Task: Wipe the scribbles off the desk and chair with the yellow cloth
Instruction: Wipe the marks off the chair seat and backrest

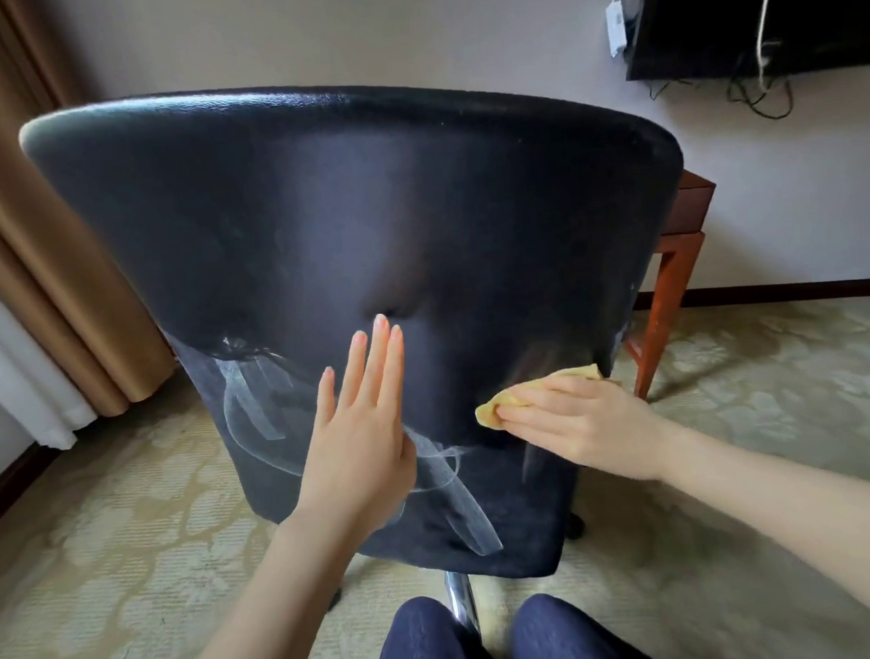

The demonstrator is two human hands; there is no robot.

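The back of a black leather chair (343,222) fills the view. White scribbles (257,398) run across its lower left part and down towards the bottom edge. My left hand (362,427) lies flat on the chair back with straight fingers, over part of the marks. My right hand (578,422) presses the yellow cloth (495,410) flat against the chair's lower right area. Most of the cloth is hidden under that hand. Only one corner of the red-brown wooden desk (682,219) shows behind the chair at the right.
A chrome chair post (462,600) stands below the seat back, between my knees in dark trousers. Patterned carpet covers the floor. Brown curtains hang at the left. A black TV (760,8) with dangling cables is mounted on the wall at the upper right.
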